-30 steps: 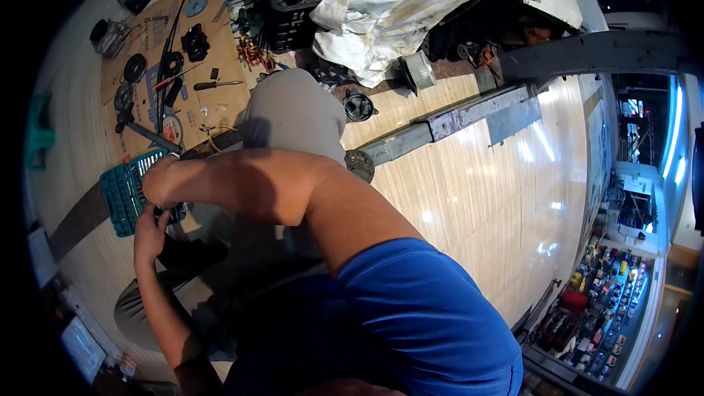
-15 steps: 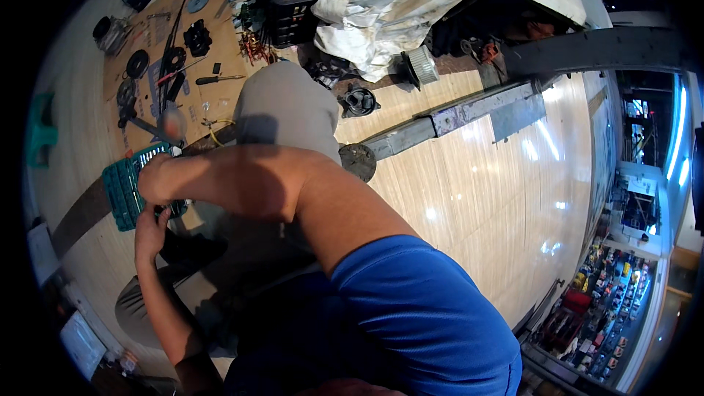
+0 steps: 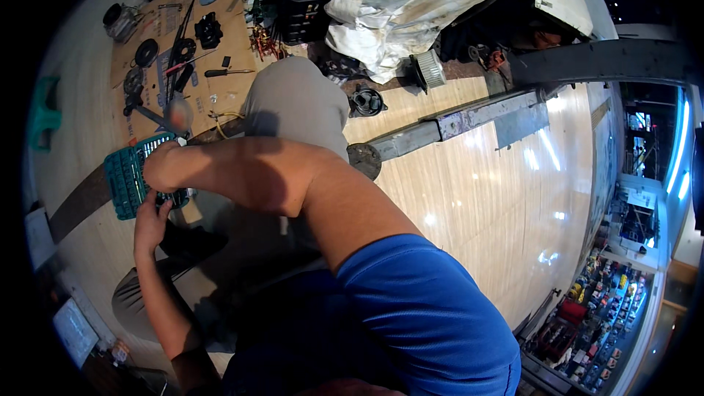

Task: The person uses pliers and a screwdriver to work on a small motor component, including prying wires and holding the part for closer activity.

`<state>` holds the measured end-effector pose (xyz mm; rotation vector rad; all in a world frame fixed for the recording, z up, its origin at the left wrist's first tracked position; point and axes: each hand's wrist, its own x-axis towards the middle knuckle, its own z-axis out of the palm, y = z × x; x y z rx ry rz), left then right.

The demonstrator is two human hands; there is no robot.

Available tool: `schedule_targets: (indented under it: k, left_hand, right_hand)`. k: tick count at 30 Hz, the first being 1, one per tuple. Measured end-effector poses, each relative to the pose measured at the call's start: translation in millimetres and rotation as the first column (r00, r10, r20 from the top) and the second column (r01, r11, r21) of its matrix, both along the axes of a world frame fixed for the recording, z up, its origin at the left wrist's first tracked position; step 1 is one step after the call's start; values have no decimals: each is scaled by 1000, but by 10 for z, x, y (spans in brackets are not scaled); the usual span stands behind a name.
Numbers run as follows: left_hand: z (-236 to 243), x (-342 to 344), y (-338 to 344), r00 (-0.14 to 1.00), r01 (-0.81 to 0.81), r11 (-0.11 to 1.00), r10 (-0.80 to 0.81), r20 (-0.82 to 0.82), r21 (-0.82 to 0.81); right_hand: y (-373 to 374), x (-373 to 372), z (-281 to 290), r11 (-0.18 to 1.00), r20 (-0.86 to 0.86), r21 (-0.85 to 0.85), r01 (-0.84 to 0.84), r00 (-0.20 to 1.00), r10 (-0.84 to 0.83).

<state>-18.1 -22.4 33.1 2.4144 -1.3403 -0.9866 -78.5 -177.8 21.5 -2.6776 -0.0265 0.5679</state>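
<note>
An open green socket-set case [image 3: 125, 180] lies on the floor at the left, with rows of shiny metal pieces in it. My right hand [image 3: 161, 167] is over the case, the arm reaching across from the right; its fingers are turned away and hidden. Just below it, my left hand [image 3: 151, 226] is at the case's near edge, its fingertips meeting the underside of my right hand. Its fingers are bent, and what they grip is too small and covered to make out.
Beyond the case, a cardboard sheet [image 3: 220, 106] carries a screwdriver [image 3: 229, 72], black round parts and long rods. My bent knee [image 3: 297, 95] rises beside it. A black crate [image 3: 297, 18], a stained white cloth [image 3: 381, 22], a blower wheel [image 3: 428, 70] and a metal lift arm [image 3: 440, 128] lie further right.
The view has shifted slightly, so the floor items sit a little further right and the case a little higher. Both hands stay together at the case, with hardly any movement.
</note>
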Motion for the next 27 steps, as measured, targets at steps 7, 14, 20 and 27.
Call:
schedule_targets:
  k: [7, 14, 20, 27]
  left_hand:
    - [-90, 37, 65, 999, 20, 1000, -20, 29, -5]
    - [-121, 47, 58, 1000, 23, 1000, -23, -4, 20]
    - [-136, 52, 95, 999, 37, 999, -37, 3, -23]
    - [-179, 68, 104, 999, 37, 999, -37, 9, -22]
  right_hand:
    - [21, 12, 17, 999, 47, -37, -7, 999, 9]
    - [15, 125, -143, 999, 16, -23, -25, 1000, 26]
    - [56, 157, -168, 999, 16, -43, -15, 1000, 16]
    - [26, 73, -37, 997, 47, -52, -51, 997, 54]
